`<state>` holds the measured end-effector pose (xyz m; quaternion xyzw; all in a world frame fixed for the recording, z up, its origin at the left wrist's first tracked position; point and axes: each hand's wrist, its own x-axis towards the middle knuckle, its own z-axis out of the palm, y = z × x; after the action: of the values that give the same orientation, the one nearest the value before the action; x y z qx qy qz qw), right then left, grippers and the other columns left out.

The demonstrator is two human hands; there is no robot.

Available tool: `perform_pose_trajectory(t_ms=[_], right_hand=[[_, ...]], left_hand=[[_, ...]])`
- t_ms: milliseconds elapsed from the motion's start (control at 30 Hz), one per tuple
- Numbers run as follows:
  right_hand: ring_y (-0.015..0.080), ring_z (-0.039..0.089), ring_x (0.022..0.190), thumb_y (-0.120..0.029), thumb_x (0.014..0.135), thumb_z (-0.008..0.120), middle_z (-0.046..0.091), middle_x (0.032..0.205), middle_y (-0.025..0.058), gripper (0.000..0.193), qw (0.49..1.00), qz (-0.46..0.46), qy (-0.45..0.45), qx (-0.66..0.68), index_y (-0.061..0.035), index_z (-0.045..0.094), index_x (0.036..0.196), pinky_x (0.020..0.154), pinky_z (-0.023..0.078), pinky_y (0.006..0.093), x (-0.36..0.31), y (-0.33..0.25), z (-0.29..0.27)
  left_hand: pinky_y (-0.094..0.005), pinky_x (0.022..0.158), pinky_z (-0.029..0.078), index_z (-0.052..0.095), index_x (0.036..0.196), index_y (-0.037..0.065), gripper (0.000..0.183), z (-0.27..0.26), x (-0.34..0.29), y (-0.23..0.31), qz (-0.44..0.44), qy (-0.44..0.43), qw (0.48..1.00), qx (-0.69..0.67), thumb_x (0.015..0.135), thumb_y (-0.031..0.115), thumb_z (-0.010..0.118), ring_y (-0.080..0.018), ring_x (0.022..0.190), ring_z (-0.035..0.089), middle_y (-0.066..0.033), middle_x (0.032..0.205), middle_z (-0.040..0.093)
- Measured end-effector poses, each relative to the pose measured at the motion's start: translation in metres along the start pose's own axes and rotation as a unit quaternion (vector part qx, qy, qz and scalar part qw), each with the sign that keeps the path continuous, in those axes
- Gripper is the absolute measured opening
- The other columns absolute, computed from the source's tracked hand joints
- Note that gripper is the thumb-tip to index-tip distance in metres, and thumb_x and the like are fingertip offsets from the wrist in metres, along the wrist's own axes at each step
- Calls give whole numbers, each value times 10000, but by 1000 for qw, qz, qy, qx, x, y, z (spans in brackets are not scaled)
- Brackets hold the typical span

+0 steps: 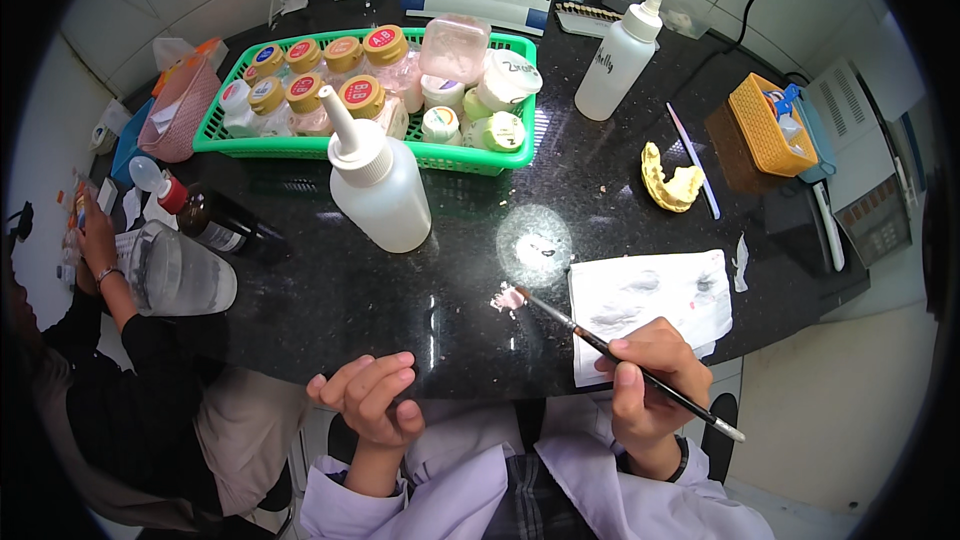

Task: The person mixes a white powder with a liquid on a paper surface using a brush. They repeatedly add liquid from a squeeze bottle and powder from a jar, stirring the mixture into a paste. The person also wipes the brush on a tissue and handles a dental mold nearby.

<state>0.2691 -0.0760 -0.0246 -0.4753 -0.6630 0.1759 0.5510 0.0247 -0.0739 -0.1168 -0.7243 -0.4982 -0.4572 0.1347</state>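
My right hand [655, 385] grips a thin paintbrush [590, 338] by its dark handle. The brush slants up to the left, and its tip meets a small pinkish-white heap of powder [506, 298] on the black counter. Nothing is in my left hand [372, 402]; its fingers are loosely curled and apart, over the counter's front edge. A folded white tissue [650, 295] with grey smudges and a pink spot lies just beyond my right hand. Behind the powder is a pale round patch [534, 245]; whether it is glass or reflected light I cannot tell.
A white squeeze bottle [385, 195] stands before a green basket [290, 146] of jars; another squeeze bottle [616, 65] is farther back. A yellow dental cast [675, 188] lies beside a slim lilac tool [692, 160]. At left are a brown bottle [215, 218], a clear tub [185, 275] and a co-worker's arm [105, 250].
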Motion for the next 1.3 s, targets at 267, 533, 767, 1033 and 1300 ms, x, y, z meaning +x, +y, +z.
perform_pose_trajectory(t_ms=[267, 533, 767, 1033, 1300], right_hand=[[198, 622, 609, 53, 726, 659, 659, 709, 104, 166, 1000, -5, -24, -13, 45, 662, 892, 570, 476, 282, 3, -1, 0], [197, 623, 595, 48, 725, 655, 655, 694, 100, 155, 1000, -9, -1, 2, 47, 667, 880, 559, 472, 281, 0, 1, 0], [193, 627, 595, 56, 728, 644, 653, 686, 100, 161, 1000, -5, -8, -3, 53, 660, 888, 562, 471, 277, 2, 0, 1], [193, 631, 627, 50, 741, 658, 665, 711, 111, 191, 1000, 27, -1, -10, 53, 661, 932, 577, 473, 274, 7, 0, 6], [183, 618, 613, 59, 726, 643, 663, 703, 109, 190, 999, 27, 15, 23, 50, 661, 915, 574, 468, 271, 4, 1, 2]], left_hand=[[-415, 1074, 207, 512, 984, 162, 256, 1, -1, 0, -7, 4, 1000, -2, 996, 369, 362, -184, 992, 520, 15, 903, 662], [-415, 1083, 203, 511, 983, 158, 248, 2, -1, 0, -5, 9, 1000, -6, 995, 359, 367, -186, 987, 522, 9, 899, 663], [-413, 1085, 200, 508, 989, 158, 245, 2, -1, 0, -4, 9, 1000, -3, 996, 356, 364, -189, 988, 520, 8, 902, 661], [-412, 1088, 195, 508, 992, 160, 257, 3, -1, 0, -1, 11, 1000, 0, 1002, 367, 357, -185, 993, 518, 8, 899, 659], [-417, 1095, 189, 511, 987, 170, 254, 2, -3, -1, -4, 10, 1000, 2, 1004, 369, 356, -182, 995, 520, 16, 896, 660]])
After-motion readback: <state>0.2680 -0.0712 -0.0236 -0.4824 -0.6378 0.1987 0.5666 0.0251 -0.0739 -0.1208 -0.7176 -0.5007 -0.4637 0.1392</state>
